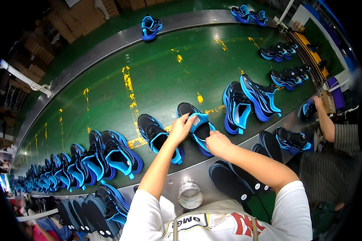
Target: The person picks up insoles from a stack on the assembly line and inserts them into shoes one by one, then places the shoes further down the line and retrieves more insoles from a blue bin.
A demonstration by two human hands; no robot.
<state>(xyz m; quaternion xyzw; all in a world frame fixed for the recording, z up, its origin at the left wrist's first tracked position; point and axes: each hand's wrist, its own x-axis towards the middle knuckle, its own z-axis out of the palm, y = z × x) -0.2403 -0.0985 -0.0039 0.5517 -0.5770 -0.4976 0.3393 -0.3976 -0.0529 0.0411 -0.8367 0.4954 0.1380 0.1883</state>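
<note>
A black and blue sneaker (186, 108) lies on the green belt (161, 92) in front of me, toe pointing away. My left hand (182, 127) pinches its light blue tongue, which is pulled up and shows a pale label. At the heel side of the opening, my right hand (219, 143) is closed over the collar. Its fingertips are partly hidden in the shoe, where a dark lining or insole shows. Left of my left forearm stands another sneaker (149, 124). To the right sits a pair, the nearer sneaker (231, 100) beside a tilted one (255, 96).
Black insoles (225, 178) and a whitish pot (190, 195) lie on the metal ledge near me. A long row of sneakers (116, 150) runs left, with more insoles (84, 213) below. At right, a co-worker's hand (318, 103) touches a shoe. One sneaker (150, 28) stands on the far rail.
</note>
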